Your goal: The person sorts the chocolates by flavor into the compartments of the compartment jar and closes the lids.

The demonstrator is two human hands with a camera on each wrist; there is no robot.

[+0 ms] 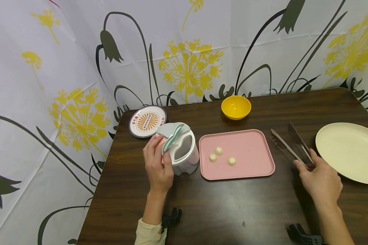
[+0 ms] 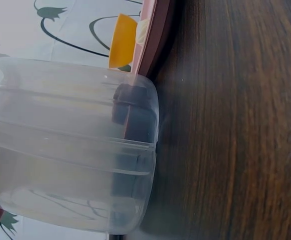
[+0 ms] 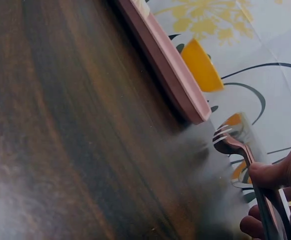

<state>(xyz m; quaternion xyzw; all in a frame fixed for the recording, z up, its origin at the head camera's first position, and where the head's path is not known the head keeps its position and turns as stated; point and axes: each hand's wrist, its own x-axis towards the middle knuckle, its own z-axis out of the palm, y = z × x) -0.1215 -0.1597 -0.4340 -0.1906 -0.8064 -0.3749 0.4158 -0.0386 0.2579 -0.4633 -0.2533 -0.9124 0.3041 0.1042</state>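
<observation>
My left hand (image 1: 157,166) grips a translucent container (image 1: 186,164) by its left side, thumb near the raised teal flap (image 1: 172,137) on its white lid. In the left wrist view, the clear-walled container (image 2: 60,145) has dark shapes low down; I cannot tell whether they are inside or behind it. My right hand (image 1: 322,180) holds a metal fork (image 3: 229,143) and a table knife (image 1: 298,135) together, both pointing away over the table. The pink tray (image 1: 254,153) lies between the hands, with three small cream-coloured balls (image 1: 231,161) on its left half.
A yellow bowl (image 1: 236,108) stands behind the tray. At the back left, a round patterned plate (image 1: 141,131) lies partly behind the container. A large cream oval plate (image 1: 351,153) is beside my right hand. A patterned cloth (image 1: 202,20) hangs along the back of the dark table (image 1: 220,211).
</observation>
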